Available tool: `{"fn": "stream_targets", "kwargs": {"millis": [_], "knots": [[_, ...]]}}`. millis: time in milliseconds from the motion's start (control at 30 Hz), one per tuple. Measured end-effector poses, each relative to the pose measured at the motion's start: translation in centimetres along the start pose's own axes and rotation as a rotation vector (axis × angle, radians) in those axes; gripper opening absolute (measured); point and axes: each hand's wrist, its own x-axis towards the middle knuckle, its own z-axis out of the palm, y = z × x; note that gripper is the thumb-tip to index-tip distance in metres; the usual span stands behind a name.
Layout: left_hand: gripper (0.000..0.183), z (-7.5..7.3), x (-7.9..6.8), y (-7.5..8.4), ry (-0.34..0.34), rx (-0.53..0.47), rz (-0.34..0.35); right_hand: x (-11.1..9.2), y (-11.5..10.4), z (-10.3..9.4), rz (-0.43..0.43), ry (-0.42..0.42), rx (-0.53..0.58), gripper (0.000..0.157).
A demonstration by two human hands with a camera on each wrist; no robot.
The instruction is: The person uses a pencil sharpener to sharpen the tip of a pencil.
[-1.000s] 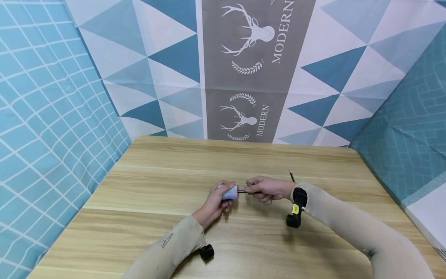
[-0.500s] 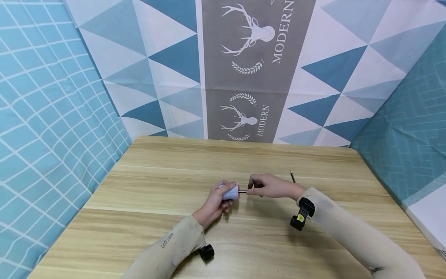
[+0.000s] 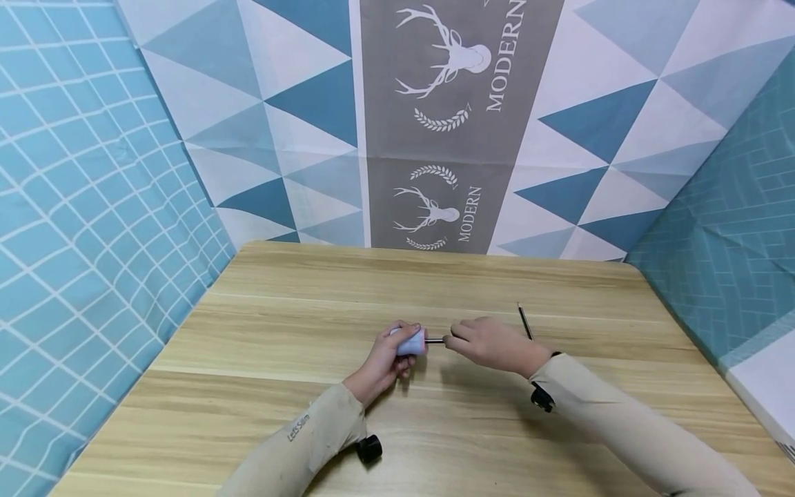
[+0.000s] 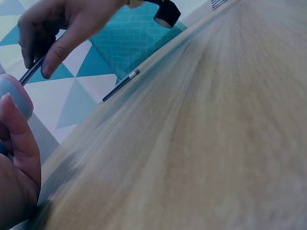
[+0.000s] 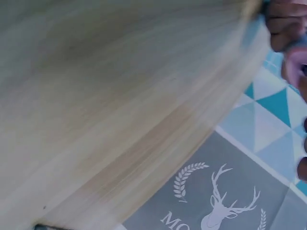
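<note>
My left hand [image 3: 386,355] grips a light blue, cylindrical pencil sharpener [image 3: 410,342] with a pink end, thumb along its top. From the pink end a thin dark pencil [image 3: 436,340] sticks out toward the right. Its outer part is pinched between the thumb and fingers of my right hand [image 3: 491,343], which bends over it. In the left wrist view the pencil [image 4: 31,72] slants between the sharpener [image 4: 13,93] and the right thumb. The right wrist view shows the pink end [image 5: 295,64] at its right edge, blurred; the pencil's tip is hidden inside.
A second dark pencil [image 3: 525,321] lies on the wooden table [image 3: 279,324] just behind my right wrist. Patterned cloths [image 3: 310,138] stand along the back and sides. A white object [image 3: 760,386] sits at the right edge.
My right hand has let up, turned over and taken the pencil again, with its wrist rotated and slightly farther right. The left hand and sharpener have stayed in place.
</note>
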Motion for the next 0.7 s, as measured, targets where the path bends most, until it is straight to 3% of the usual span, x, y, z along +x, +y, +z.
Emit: {"fn": "stream_targets", "kwargs": {"millis": [67, 200, 433, 567, 700], "knots": [[0.017, 0.0, 0.0, 0.0, -0.001, 0.000, 0.000, -0.1, 0.0, 0.4, -0.054, 0.036, -0.084, 0.036], [0.016, 0.0, 0.0, -0.1, -0.004, 0.002, 0.005, -0.3, -0.1, 1.1, -0.098, 0.073, -0.204, 0.030], [0.015, 0.0, 0.0, -0.1, 0.001, -0.006, -0.002, -0.4, -0.6, 2.0, -0.081, 0.083, -0.224, 0.033], [0.016, 0.0, -0.1, -0.1, 0.014, -0.009, -0.001, 0.1, -0.9, 2.1, -0.001, 0.074, -0.054, 0.035], [0.018, -0.1, -0.1, 0.0, 0.020, -0.012, 0.015, 0.6, -1.3, 1.9, 0.191, 0.030, 0.309, 0.024]]}}
